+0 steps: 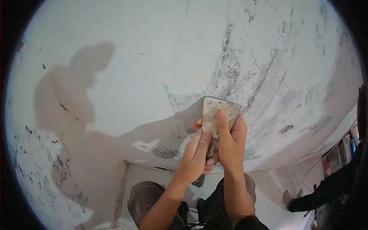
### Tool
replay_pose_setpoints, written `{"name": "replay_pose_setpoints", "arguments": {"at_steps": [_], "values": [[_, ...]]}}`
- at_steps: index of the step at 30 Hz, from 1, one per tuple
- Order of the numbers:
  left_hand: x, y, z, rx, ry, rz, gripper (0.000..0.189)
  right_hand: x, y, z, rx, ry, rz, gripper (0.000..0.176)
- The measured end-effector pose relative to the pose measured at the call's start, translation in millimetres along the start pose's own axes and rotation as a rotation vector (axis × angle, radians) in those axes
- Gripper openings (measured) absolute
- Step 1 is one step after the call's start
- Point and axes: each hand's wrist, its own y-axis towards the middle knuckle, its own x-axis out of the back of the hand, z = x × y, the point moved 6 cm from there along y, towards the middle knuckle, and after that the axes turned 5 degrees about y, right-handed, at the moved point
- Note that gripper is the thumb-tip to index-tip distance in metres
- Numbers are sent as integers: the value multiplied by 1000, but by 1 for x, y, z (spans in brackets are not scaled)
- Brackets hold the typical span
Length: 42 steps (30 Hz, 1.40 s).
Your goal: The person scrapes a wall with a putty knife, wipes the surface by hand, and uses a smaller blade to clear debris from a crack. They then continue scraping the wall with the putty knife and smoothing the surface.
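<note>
A plaster-caked scraper (211, 126) stands out in front of me, its broad blade edge at the top against or close over the wall (153, 76). My left hand (194, 155) is wrapped around the lower left side of it, thumb on the blade's face. From the right, my right hand (232, 143) grips the same tool, with its thumb pressed flat higher up the blade. The dark handle end (198, 181) pokes out below my hands; the rest of the handle is hidden by my fingers.
Dark streaks and rough patches (234, 69) mark the wall above the blade. My shadow (69, 92) falls on its left part. Below are my knees (145, 201) and the pale floor (272, 199). Another person's dark-clothed leg (326, 191) is at right, near cluttered shelves (341, 153).
</note>
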Motion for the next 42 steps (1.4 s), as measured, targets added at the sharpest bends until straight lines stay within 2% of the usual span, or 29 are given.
{"name": "replay_pose_setpoints", "arguments": {"at_steps": [3, 8, 11, 17, 19, 21, 28, 35, 37, 40, 42], "values": [[-1, 1, 1, -10, 37, -51, 35, 1, 0, -3, -33, 111, -31, 26], [-3, 2, -3, -48, 96, -93, 33, 4, 6, -6, 76, 26, -4, 27], [-4, 5, -2, 15, 71, -96, 32, 3, 7, -2, 58, 1, -37, 28], [-4, 6, -20, -23, 73, -37, 35, 0, 12, 6, 167, -137, -96, 27], [-3, 3, -19, -22, 62, -18, 36, -4, 8, 9, 68, -42, -130, 26], [-1, 3, -13, 3, 127, -8, 37, -4, 4, 12, 64, -30, -124, 26], [-8, 1, 1, 8, 56, 21, 45, 5, -1, 3, -24, 20, -119, 26], [-8, 6, 7, -41, 144, -13, 41, 6, 5, 0, -29, 111, -47, 27], [-7, 8, -2, -171, 216, -81, 39, 6, 8, 1, -23, 106, -56, 26], [-9, 11, -14, -114, 196, -12, 38, 0, 12, 12, 29, 70, -90, 27], [-11, 11, -14, -109, 188, -35, 38, 0, 15, 14, 33, 60, -77, 27]]}}
